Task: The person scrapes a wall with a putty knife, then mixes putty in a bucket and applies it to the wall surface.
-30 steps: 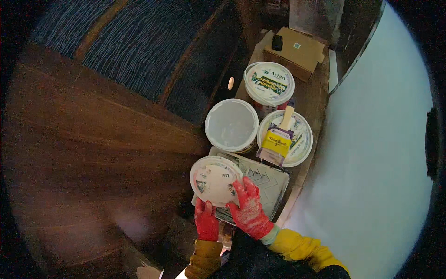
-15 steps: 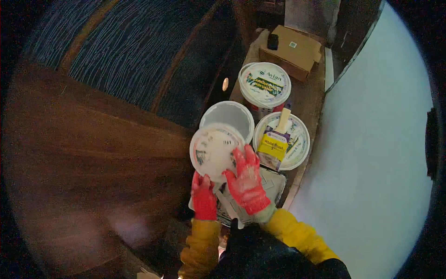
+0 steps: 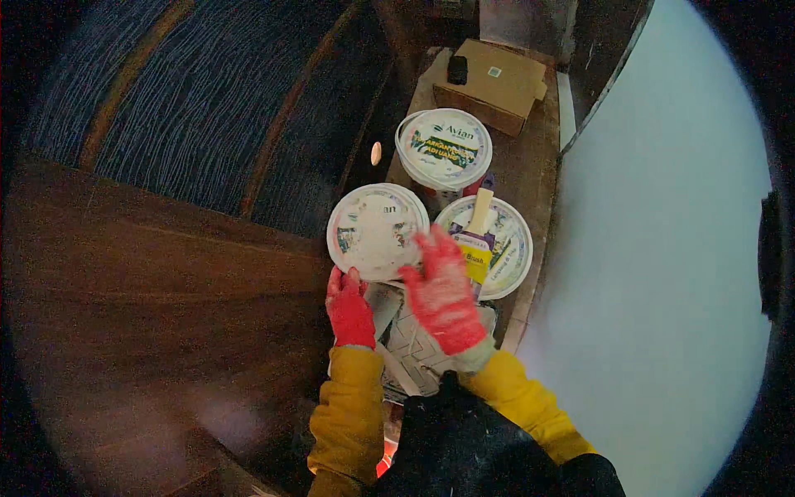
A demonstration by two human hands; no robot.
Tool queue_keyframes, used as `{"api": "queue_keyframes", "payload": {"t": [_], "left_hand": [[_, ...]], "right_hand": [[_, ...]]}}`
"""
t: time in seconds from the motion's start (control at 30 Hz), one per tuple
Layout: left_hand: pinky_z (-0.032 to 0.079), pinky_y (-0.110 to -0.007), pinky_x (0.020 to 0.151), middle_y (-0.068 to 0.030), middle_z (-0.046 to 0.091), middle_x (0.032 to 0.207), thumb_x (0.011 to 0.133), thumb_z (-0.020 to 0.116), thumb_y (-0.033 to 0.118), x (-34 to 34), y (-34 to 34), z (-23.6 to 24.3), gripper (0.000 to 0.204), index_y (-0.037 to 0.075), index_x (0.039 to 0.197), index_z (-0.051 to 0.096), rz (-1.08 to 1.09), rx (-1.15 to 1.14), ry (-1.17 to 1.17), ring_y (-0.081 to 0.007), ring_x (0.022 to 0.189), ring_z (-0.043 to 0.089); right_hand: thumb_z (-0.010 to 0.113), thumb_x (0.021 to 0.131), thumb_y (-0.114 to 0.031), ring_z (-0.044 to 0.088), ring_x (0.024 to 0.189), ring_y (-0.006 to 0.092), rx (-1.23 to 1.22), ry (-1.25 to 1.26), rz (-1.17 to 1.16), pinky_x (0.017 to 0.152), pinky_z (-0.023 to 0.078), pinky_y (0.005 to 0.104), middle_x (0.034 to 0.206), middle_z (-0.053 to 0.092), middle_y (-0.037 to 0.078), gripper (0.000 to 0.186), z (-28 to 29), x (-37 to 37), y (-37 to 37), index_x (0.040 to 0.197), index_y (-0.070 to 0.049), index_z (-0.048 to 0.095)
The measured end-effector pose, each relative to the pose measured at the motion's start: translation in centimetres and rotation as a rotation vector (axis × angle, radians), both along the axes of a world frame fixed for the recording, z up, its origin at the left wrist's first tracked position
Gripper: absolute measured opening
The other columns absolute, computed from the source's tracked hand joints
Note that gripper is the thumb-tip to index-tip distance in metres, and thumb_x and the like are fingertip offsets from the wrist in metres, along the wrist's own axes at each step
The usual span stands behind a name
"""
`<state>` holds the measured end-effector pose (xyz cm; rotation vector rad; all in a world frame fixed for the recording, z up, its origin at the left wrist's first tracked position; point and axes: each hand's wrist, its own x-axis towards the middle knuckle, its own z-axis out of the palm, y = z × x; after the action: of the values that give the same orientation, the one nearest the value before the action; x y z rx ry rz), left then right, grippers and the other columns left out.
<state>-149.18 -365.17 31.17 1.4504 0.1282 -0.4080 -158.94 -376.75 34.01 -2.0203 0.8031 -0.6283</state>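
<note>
A round white paint bucket lid with a worn printed top lies over the mouth of the left bucket and hides its inside. My left hand, in a red glove, has its fingertips pinched on the lid's near left edge. My right hand, also red-gloved and somewhat blurred, is by the lid's right edge with fingers apart and nothing in them. Just beyond it a paintbrush in a yellow and purple sleeve, with a pale handle, rests across another lidded white paint bucket.
Behind stands a third lidded paint bucket, then a brown cardboard box with a small black object on top. A grey paint tray lies under my forearms. A pale wall runs along the right, dark brown wood along the left.
The lid has moved forward from in front of the open bucket onto its mouth, covering it. Both hands went forward with it, and the right hand has come off the lid's top.
</note>
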Motion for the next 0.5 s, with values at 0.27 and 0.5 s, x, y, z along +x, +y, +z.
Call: {"api": "queue_keyframes", "payload": {"t": [0.27,0.5], "left_hand": [[0.045,-0.025,0.071,-0.0020,0.059,0.099,0.086,0.059,0.022,-0.6,-0.6,1.2,0.044,0.006,0.125,0.047,0.009,0.174,0.022,-0.0127,0.081,0.054],[0.043,-0.032,0.081,-0.0116,0.055,0.111,0.086,0.055,0.041,-3.9,0.2,0.0,0.053,0.006,0.126,0.047,-0.104,0.569,-0.018,-0.0211,0.097,0.053]], "right_hand": [[0.064,0.077,-0.026,0.044,0.116,0.0337,-0.248,0.365,-0.534,0.100,0.033,0.0415,0.124,0.049,0.017,0.053,-4.0,-8.6,-9.6,0.123,-0.004,0.049],[0.061,0.080,-0.031,0.050,0.111,0.0339,0.063,0.392,-0.467,0.096,0.038,0.0390,0.117,0.054,0.019,0.051,-3.8,-9.5,-11.6,0.122,-0.004,0.051]]}}
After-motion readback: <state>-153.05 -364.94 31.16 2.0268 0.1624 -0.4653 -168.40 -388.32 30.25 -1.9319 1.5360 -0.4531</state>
